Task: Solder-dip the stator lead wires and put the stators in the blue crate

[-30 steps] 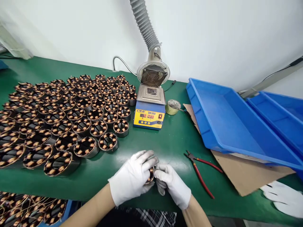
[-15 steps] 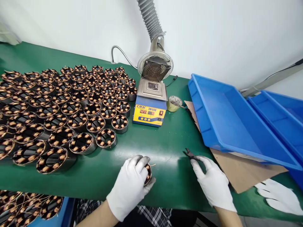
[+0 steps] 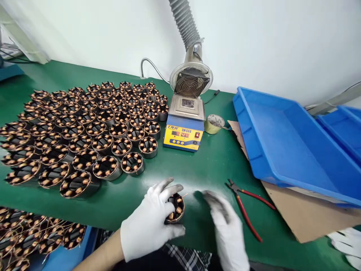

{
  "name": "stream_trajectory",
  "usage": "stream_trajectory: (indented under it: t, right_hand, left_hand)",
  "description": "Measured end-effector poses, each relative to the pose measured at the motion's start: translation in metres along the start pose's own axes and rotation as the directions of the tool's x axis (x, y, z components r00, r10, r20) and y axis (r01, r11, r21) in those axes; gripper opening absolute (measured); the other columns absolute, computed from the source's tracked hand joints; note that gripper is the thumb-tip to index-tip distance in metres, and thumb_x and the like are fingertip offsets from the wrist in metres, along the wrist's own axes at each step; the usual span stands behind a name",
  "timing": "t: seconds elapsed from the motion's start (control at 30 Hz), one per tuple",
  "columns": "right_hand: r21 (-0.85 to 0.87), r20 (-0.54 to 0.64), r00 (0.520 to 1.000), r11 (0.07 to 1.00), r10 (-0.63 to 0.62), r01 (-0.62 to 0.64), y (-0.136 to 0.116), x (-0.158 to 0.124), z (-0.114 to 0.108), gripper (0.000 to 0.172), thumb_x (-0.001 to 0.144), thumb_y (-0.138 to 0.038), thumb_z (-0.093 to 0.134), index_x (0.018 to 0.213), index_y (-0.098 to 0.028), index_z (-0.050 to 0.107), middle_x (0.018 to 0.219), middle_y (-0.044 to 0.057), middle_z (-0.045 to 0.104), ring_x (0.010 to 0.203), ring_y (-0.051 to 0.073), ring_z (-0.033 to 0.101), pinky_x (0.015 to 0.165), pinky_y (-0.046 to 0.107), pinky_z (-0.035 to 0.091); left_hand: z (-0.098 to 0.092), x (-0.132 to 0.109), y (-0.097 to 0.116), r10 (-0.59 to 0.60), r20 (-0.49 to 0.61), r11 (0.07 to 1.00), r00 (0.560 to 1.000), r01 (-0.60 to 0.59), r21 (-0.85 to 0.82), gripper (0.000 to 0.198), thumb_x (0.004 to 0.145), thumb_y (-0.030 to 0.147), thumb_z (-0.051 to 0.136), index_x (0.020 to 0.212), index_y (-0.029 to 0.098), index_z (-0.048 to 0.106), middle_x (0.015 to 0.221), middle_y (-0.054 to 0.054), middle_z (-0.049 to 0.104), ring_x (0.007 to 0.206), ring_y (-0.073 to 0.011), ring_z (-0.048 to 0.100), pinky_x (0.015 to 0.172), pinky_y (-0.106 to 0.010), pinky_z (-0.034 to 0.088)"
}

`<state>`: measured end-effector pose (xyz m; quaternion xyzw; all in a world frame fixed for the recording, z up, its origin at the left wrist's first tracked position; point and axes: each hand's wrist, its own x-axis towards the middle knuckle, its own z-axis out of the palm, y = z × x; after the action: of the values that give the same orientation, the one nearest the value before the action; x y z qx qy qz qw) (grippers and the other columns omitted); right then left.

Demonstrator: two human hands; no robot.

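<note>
My left hand [image 3: 150,222], in a white glove, curls loosely around a copper-wound motor stator [image 3: 177,209] at the front of the green table. The thumb and fingers lie about its sides, and a short wire end sticks up from its rim. To its right, my gloved right hand [image 3: 225,226] is over the table with its fingers stretched out and slightly blurred; nothing shows in it. Red-handled cutting pliers [image 3: 245,205] lie on the table right of that hand, their handles spread.
Rows of stators [image 3: 84,131] cover the left of the table. Behind stands a solder pot [image 3: 183,131] under a fume duct [image 3: 186,26], beside a small round tin [image 3: 214,124]. Blue trays [image 3: 270,175], cardboard [image 3: 299,218] and a spare glove [image 3: 346,244] are at right.
My right hand has let go of the pliers and moved left toward the stator. The pliers now lie on the table. My left fingers have loosened a little, and the view has shifted slightly.
</note>
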<state>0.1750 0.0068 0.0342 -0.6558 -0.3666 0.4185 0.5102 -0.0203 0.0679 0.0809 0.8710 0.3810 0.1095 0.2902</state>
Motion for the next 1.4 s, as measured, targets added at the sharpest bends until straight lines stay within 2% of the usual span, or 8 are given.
stream_trajectory:
  t: [0.13, 0.33, 0.47, 0.77, 0.9, 1.03, 1.27, 1.4]
  right_hand:
    - [0.483, 0.584, 0.8, 0.734, 0.135, -0.477, -0.01, -0.014, 0.049, 0.055, 0.058, -0.058, 0.075, 0.1, -0.023, 0.065, 0.103, 0.009, 0.067, 0.099, 0.029, 0.061, 0.09, 0.043, 0.045]
    - [0.634, 0.55, 0.806, 0.518, 0.22, -0.574, -0.005, -0.006, 0.06, 0.041, 0.063, -0.043, 0.075, 0.098, -0.024, 0.066, 0.099, 0.006, 0.068, 0.096, 0.026, 0.061, 0.089, 0.042, 0.046]
    - [0.644, 0.528, 0.827, 0.544, 0.193, -0.538, 0.0, -0.006, 0.06, 0.046, 0.062, -0.043, 0.075, 0.103, -0.024, 0.065, 0.108, 0.007, 0.065, 0.097, 0.027, 0.06, 0.087, 0.041, 0.047]
    - [0.645, 0.62, 0.746, 0.383, 0.243, -0.661, -0.004, -0.004, 0.056, 0.043, 0.063, -0.051, 0.067, 0.092, -0.019, 0.063, 0.087, 0.006, 0.068, 0.072, 0.02, 0.062, 0.064, 0.032, 0.049]
    - [0.591, 0.494, 0.782, 0.513, 0.381, -0.623, -0.003, -0.003, 0.055, 0.049, 0.065, -0.068, 0.053, 0.088, -0.025, 0.061, 0.096, 0.007, 0.067, 0.08, 0.024, 0.062, 0.068, 0.038, 0.05]
    - [0.584, 0.412, 0.805, 0.554, 0.427, -0.593, 0.0, -0.004, 0.055, 0.046, 0.063, -0.067, 0.055, 0.085, -0.026, 0.059, 0.091, 0.007, 0.068, 0.084, 0.027, 0.062, 0.071, 0.04, 0.05]
    - [0.568, 0.662, 0.706, 0.446, 0.251, -0.691, -0.011, -0.004, 0.056, 0.051, 0.064, -0.061, 0.056, 0.087, -0.016, 0.065, 0.081, 0.009, 0.067, 0.062, 0.019, 0.06, 0.056, 0.03, 0.045]
    - [0.478, 0.602, 0.768, 0.673, 0.216, -0.564, -0.006, -0.005, 0.055, 0.056, 0.068, -0.068, 0.048, 0.095, -0.021, 0.063, 0.084, 0.009, 0.066, 0.068, 0.023, 0.061, 0.057, 0.034, 0.047]
  left_hand:
    - [-0.012, 0.008, -0.001, 0.008, 0.183, 0.952, 0.983, 0.048, -0.303, 0.023, 0.056, 0.022, 0.081, 0.076, 0.022, 0.068, 0.137, -0.008, 0.048, 0.132, -0.0315, 0.034, 0.103, -0.046, 0.039]
    - [-0.001, -0.001, -0.005, -0.063, -0.006, 0.985, 0.998, 0.062, -0.159, 0.103, 0.044, 0.04, 0.085, 0.132, 0.014, 0.038, 0.136, -0.024, 0.044, 0.125, -0.0373, 0.04, 0.1, -0.057, 0.036]
    - [0.0, 0.001, 0.003, -0.109, -0.146, 0.932, 0.983, 0.05, -0.359, 0.051, 0.066, 0.033, 0.073, 0.114, 0.02, 0.058, 0.118, -0.011, 0.064, 0.113, -0.0286, 0.055, 0.104, -0.051, 0.034]
    - [0.013, 0.031, -0.019, -0.696, -0.111, 0.242, 0.71, 0.086, -0.966, 0.033, 0.077, 0.041, 0.059, 0.092, 0.013, 0.064, 0.068, -0.003, 0.068, 0.068, -0.015, 0.063, 0.068, -0.026, 0.05]
    - [0.015, 0.007, -0.017, -0.341, -0.01, 0.657, 0.94, 0.231, -0.718, 0.079, 0.059, 0.033, 0.077, 0.129, 0.016, 0.045, 0.123, -0.015, 0.059, 0.111, -0.0297, 0.055, 0.093, -0.043, 0.046]
    - [0.015, 0.0, -0.011, -0.091, -0.072, 0.895, 0.993, 0.049, -0.443, 0.078, 0.055, 0.037, 0.081, 0.124, 0.017, 0.052, 0.132, -0.016, 0.052, 0.123, -0.0323, 0.046, 0.103, -0.048, 0.038]
    - [0.006, 0.043, -0.014, -0.556, -0.165, 0.548, 0.815, 0.21, -0.81, 0.038, 0.084, 0.042, 0.044, 0.057, 0.018, 0.056, 0.054, -0.002, 0.063, 0.054, -0.0157, 0.058, 0.058, -0.029, 0.048]
    - [0.003, 0.03, -0.028, -0.287, 0.131, 0.309, 0.949, 0.222, -0.925, 0.04, 0.068, 0.039, 0.069, 0.1, 0.017, 0.064, 0.082, -0.004, 0.068, 0.068, -0.0153, 0.061, 0.065, -0.027, 0.05]
